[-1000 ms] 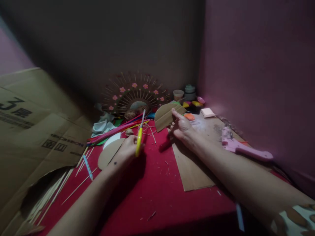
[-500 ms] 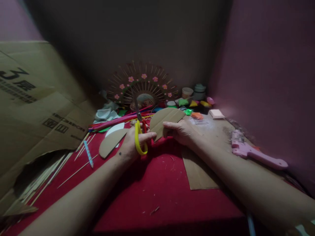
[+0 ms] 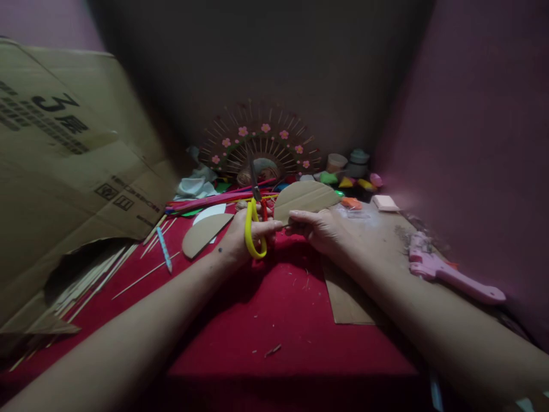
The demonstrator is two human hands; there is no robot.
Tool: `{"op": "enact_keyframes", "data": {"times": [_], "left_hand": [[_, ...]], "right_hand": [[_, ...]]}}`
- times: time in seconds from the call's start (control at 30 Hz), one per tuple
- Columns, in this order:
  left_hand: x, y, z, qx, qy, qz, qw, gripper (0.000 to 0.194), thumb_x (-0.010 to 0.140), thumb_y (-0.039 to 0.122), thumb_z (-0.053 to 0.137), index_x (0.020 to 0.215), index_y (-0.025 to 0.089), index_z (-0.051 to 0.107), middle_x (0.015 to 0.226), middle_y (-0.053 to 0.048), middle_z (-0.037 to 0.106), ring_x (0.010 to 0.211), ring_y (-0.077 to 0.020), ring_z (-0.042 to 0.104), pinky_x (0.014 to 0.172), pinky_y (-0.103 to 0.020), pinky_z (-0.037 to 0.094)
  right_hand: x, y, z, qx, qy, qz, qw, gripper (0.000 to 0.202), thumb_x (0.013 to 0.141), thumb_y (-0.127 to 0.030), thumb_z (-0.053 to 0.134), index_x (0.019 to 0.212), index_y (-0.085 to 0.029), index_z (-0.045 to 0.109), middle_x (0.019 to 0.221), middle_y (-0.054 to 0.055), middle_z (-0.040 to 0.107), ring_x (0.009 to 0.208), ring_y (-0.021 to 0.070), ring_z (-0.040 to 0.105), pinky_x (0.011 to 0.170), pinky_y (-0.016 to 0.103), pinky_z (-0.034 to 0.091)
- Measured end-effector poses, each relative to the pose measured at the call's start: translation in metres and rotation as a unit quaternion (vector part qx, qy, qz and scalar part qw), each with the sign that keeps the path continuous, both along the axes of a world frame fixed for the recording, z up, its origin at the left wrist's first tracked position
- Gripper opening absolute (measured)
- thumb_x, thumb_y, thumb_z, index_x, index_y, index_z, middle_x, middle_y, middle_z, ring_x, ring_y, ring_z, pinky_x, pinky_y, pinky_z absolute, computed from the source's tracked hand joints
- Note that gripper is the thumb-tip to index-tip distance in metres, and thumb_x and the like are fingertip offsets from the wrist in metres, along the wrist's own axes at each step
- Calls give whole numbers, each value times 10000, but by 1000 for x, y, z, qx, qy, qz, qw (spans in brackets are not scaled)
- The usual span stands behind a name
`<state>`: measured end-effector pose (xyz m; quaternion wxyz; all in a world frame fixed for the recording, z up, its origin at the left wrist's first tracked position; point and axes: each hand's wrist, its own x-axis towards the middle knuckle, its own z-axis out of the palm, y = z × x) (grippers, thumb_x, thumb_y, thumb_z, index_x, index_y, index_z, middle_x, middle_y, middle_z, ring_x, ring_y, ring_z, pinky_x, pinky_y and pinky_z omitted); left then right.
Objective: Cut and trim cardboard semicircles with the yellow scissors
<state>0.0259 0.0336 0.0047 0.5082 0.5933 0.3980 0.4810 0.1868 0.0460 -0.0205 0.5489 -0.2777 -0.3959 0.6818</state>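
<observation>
A half-round piece of cardboard (image 3: 302, 197) is pinched at its straight lower edge by my right hand (image 3: 315, 228). My left hand (image 3: 245, 232) has scissors (image 3: 255, 229) with a yellow and a red handle hooked on it, blades pointing up and away. The fingertips of that hand touch the lower left corner of the same cardboard. Beside my left wrist, a second half-round cardboard (image 3: 205, 236) lies partly over a white piece (image 3: 210, 213) on the red cloth.
A large cardboard box (image 3: 98, 171) stands at left, near thin sticks (image 3: 96, 274) and a blue pen (image 3: 163, 249). A flowered fan-shaped piece (image 3: 261, 137) stands behind. Clay packets (image 3: 351, 203), a cardboard sheet (image 3: 349, 297) and a pink glue gun (image 3: 454, 272) are at right.
The cardboard in my hands has turned so that its straight edge lies more level. The whole view has shifted, moving most things slightly right in the picture.
</observation>
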Motion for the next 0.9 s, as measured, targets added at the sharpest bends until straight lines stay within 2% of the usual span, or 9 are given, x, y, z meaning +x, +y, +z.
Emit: {"op": "enact_keyframes", "data": {"times": [0.17, 0.27, 0.37, 0.5, 0.67, 0.83, 0.9], "left_hand": [[0, -5, 9, 28, 61, 12, 998, 239, 611, 237, 691, 654, 185, 462, 493, 52, 486, 423, -90, 447, 435, -240, 336], [-1, -8, 11, 58, 101, 13, 993, 268, 601, 250, 702, 655, 183, 448, 521, 59, 484, 454, -84, 440, 465, -241, 337], [-1, -10, 12, 60, 115, 15, 991, 255, 638, 287, 686, 698, 178, 463, 561, 58, 500, 491, -87, 467, 506, -243, 360], [0, -9, 11, 30, 84, 9, 996, 246, 664, 312, 667, 749, 171, 485, 594, 44, 533, 508, -94, 503, 513, -242, 381], [-1, -5, 10, -15, 56, 12, 998, 224, 647, 270, 660, 713, 172, 470, 500, 51, 512, 430, -91, 486, 439, -225, 358], [1, -1, -3, -65, 51, -43, 996, 203, 694, 338, 586, 752, 160, 508, 572, 5, 576, 431, -110, 525, 411, -233, 382], [2, 1, -10, -94, 74, -41, 992, 184, 690, 313, 550, 783, 164, 495, 641, -12, 601, 440, -117, 538, 420, -249, 409]], "right_hand": [[-5, -7, 1, 15, -12, 21, 1000, 92, 638, -180, 696, 719, -139, 680, 626, 27, 672, 532, 131, 582, 585, 284, 481], [-6, -10, 1, 12, -50, 41, 998, 89, 616, -194, 704, 618, -110, 674, 565, 35, 654, 516, 127, 573, 565, 266, 458], [-7, -10, 4, 11, -66, 16, 998, 120, 608, -206, 705, 552, -111, 656, 518, 28, 635, 501, 119, 561, 557, 258, 448], [-6, -8, 7, 25, -24, -35, 999, 91, 594, -198, 720, 636, -133, 673, 545, 0, 639, 477, 116, 560, 507, 260, 452], [-4, -4, 7, 7, 9, -66, 998, 76, 606, -183, 721, 607, -137, 659, 540, -16, 623, 457, 103, 553, 470, 245, 459], [-3, -2, 7, -1, 28, -88, 996, 97, 600, -186, 730, 586, -120, 660, 538, -1, 638, 466, 105, 569, 484, 237, 468], [-1, -1, 11, -2, 41, -106, 994, 97, 594, -182, 733, 591, -117, 661, 529, -1, 640, 468, 107, 572, 493, 240, 475]]}}
